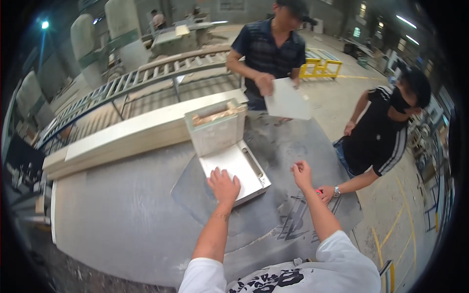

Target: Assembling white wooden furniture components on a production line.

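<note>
A white box-like piece (pixel 234 168) lies on the grey table, with a narrow slot along its right side. Fingers spread, my left hand (pixel 223 185) rests on its near left edge. At its far end stands an upright white box (pixel 217 132) with brownish, wood-like pieces in its top. My right hand (pixel 302 175) is raised over the table, right of the white piece and apart from it. Its fingers are curled together; whether something small is between them is hidden.
Across the table (pixel 122 210), a person (pixel 271 46) holds a white panel (pixel 288 99). Another person (pixel 376 127) stands at the right, one hand by a small red object (pixel 319 192). Long pale boards (pixel 132 129) lie along the far left edge, before a roller conveyor (pixel 146 73).
</note>
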Motion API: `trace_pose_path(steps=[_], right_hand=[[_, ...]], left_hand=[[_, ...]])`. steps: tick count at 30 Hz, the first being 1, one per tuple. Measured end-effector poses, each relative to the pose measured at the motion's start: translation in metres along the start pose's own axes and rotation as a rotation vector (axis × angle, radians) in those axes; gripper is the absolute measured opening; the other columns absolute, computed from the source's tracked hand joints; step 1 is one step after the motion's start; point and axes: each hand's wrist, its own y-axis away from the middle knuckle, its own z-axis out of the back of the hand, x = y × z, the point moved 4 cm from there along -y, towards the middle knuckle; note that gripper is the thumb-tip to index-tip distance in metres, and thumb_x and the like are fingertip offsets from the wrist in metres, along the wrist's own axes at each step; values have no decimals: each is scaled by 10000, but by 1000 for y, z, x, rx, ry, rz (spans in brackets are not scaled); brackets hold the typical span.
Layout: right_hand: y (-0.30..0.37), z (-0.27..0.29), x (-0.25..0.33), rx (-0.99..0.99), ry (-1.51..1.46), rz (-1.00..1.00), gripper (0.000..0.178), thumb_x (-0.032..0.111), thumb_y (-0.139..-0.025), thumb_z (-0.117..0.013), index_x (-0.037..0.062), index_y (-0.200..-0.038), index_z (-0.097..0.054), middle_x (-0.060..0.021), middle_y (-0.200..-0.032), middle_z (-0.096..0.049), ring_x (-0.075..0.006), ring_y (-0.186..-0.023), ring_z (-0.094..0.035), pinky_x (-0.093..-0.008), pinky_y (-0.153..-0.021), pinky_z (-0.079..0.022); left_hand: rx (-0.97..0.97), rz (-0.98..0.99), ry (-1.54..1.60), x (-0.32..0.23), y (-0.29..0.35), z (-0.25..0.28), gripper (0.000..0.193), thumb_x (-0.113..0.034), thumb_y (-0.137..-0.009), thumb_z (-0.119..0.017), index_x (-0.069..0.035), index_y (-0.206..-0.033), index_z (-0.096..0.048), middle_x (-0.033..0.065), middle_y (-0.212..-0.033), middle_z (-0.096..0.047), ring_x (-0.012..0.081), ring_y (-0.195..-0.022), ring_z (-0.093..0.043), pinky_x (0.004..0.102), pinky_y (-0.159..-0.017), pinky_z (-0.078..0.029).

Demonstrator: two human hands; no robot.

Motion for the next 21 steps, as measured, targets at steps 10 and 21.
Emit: trace_pose_path(steps=[10,21], right_hand=[[207,70,1,180,649,-77,244,177,-921,-725,14,-1101,-706,-192,-1150,-729,-415,-1094,-687,-447,-964,-559],[237,98,-60,331,712,-95,535,245,-935,-755,-126,-1298,-621,-319,-1267,-672,-447,-1174,-660,-486,-1038,-515]], left_hand=[[-55,-43,-25,4,-15,-18,561,-375,-892,-731,-24,-1315,-617,235,-1499,-528,421,-1466,-407,624,-1222,-255],[263,-189,19,1,4,-61,995,-683,-911,-607,-20,-1622,-391,260,-1719,-276,442,-1625,-148,682,-1284,-59]])
